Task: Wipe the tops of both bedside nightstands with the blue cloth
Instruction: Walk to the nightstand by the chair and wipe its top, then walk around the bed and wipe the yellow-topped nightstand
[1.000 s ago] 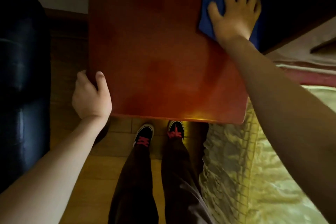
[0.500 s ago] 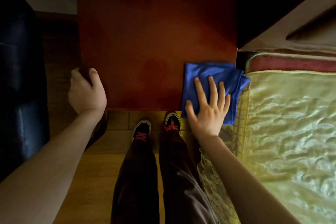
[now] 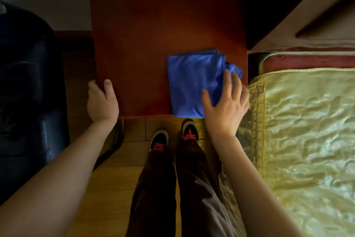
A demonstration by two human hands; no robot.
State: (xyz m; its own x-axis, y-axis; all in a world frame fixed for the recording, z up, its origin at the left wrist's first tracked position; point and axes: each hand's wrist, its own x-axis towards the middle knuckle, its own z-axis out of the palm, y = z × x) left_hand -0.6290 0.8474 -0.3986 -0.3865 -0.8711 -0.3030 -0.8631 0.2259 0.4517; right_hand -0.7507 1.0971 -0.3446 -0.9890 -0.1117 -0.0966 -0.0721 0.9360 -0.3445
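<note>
The reddish-brown wooden nightstand (image 3: pixel 153 35) fills the upper middle of the head view. A folded blue cloth (image 3: pixel 190 83) lies flat on its front right part, reaching the front edge, with its right side bunched up. My right hand (image 3: pixel 224 110) rests on the cloth's right side, fingers spread and pressing on the bunched fabric near the nightstand's right edge. My left hand (image 3: pixel 102 102) grips the nightstand's front left corner, thumb on top.
A bed with a shiny yellow-green cover (image 3: pixel 307 131) lies directly right of the nightstand, its dark headboard (image 3: pixel 284 17) behind. A black padded chair (image 3: pixel 25 92) stands at the left. My shoes (image 3: pixel 159 141) are on the wooden floor in front.
My right hand drew the cloth from the far right corner down to the front edge. The cloth now lies more to the left, with the hand on its right side. The left hand stayed put.
</note>
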